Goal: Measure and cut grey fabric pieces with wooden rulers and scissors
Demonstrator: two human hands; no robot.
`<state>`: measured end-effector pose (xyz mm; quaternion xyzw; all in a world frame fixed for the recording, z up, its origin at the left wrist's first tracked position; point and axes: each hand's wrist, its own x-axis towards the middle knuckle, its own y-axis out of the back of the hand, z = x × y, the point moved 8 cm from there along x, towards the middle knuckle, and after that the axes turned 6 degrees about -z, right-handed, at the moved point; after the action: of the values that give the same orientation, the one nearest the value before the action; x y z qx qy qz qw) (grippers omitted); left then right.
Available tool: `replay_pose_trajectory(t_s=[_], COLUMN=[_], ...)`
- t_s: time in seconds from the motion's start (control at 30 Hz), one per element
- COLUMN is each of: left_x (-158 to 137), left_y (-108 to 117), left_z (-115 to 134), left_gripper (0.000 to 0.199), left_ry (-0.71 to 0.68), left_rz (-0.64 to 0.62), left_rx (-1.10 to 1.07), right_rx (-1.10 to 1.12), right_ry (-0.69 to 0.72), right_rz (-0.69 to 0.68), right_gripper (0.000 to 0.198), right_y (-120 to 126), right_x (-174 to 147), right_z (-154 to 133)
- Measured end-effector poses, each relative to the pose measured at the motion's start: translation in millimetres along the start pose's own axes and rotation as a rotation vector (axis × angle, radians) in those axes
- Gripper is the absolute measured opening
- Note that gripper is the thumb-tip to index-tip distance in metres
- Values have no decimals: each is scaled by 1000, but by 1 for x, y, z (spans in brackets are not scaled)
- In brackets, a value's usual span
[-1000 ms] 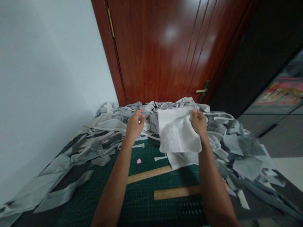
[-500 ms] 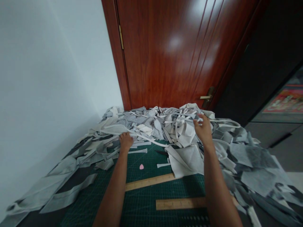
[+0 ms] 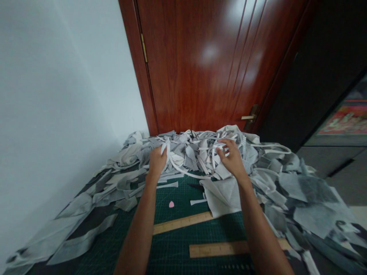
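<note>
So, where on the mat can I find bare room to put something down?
Bare mat shows from the near ruler to the far ruler, and from there to the pink piece. Crowded: by the door, where scraps are heaped near the left hand and right hand.

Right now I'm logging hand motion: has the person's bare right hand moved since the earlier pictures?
Yes: the right hand moved left, judged against the gold-coloured metal door handle.

- The left hand (image 3: 157,160) is gripping a white cloth strip (image 3: 168,147).
- The right hand (image 3: 233,160) is spreading its fingers near the heaped scraps (image 3: 190,157).
- Two rulers (image 3: 183,222) and a pink piece (image 3: 171,204) are lying on the green mat (image 3: 174,244).
</note>
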<state>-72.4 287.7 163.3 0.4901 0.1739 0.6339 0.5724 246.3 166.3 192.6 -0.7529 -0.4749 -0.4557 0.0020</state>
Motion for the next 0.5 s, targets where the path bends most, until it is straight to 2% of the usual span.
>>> replay_pose_trajectory(t_s=[0.03, 0.1, 0.2, 0.3, 0.4, 0.5], left_x=[-3, -12, -33, -50, -55, -52], left_y=[8, 16, 10, 2, 4, 16], left_z=[13, 40, 82, 112, 125, 125], left_gripper=[48, 57, 64, 65, 57, 48], left_ry=[-34, -128, -238, -296, -340, -371], left_rz=[3, -58, -301, -461, -461, -360], left_rx=[-51, -306, -620, -728, -700, -654], right_rx=[36, 141, 354, 530, 569, 543], right_ry=[30, 68, 78, 25, -92, -172], right_rz=[-44, -137, -303, -489, -649, -692], right_gripper=[41, 54, 68, 59, 47, 52], right_y=[-8, -22, -41, -52, -54, -43], right_x=[0, -2, -6, -13, -20, -23], right_z=[-11, -31, -55, -65, -57, -45])
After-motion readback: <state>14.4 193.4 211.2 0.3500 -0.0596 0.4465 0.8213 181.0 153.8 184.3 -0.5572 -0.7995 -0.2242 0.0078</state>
